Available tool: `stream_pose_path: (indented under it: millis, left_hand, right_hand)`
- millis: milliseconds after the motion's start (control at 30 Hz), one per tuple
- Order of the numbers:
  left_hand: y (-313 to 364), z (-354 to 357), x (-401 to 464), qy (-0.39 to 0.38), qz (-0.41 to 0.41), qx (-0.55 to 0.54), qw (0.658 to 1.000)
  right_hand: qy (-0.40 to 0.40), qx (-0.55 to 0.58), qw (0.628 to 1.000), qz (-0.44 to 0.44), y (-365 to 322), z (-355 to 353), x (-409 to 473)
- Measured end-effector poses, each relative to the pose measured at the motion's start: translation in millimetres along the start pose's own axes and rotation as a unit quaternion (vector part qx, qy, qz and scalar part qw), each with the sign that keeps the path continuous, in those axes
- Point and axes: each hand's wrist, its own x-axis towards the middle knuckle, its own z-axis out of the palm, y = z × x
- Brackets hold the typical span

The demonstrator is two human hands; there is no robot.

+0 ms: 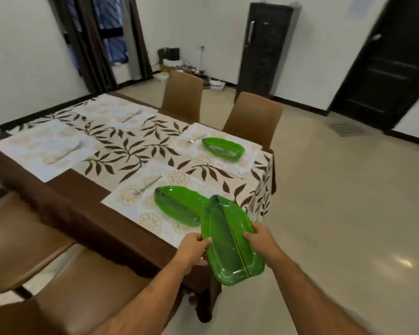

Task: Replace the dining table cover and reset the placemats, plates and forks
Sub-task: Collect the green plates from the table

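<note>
The left hand [193, 247] and right hand [260, 240] grip opposite long edges of a green translucent leaf-shaped plastic plate [230, 243], held tilted off the near corner of the bench [70, 201]. A second green leaf plate [177, 204] lies on the nearest white floral placemat [140, 201], beside a metal fork [146, 184]. A third green plate [223, 147] rests on the far-right placemat [249, 146]. The leaf-patterned table cover [131, 148] carries two further placemats with forks.

left hand [194, 250], right hand [260, 239], both gripping, forearms extended
</note>
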Motion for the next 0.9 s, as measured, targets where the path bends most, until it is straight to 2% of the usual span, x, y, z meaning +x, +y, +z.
stream_pose_path:
  millis: [200, 367, 533, 667, 767, 900]
  left_hand:
    - [-1, -36, 46, 0.094, -0.037, -0.061, 0.993]
    - [2, -61, 92, 0.196, -0.069, -0.097, 0.973]
    - [-2, -67, 139, 0.313, -0.124, -0.101, 0.936]
    - [16, -52, 152, 0.389, -0.178, -0.039, 0.903]
    - [28, -42, 156, 0.438, -0.187, 0.004, 0.879]
    - [28, -35, 157, 0.453, -0.198, 0.035, 0.868]
  right_hand:
    - [-0.091, -0.139, 0.985, -0.044, -51, 41, 90]
    - [-0.162, -0.199, 0.962, -0.09, -87, 80, 162]
    - [-0.228, -0.289, 0.916, -0.159, -109, 113, 231]
    - [-0.261, -0.341, 0.882, -0.192, -111, 134, 269]
    - [-0.262, -0.377, 0.865, -0.205, -110, 143, 281]
    - [-0.266, -0.407, 0.846, -0.217, -107, 146, 286]
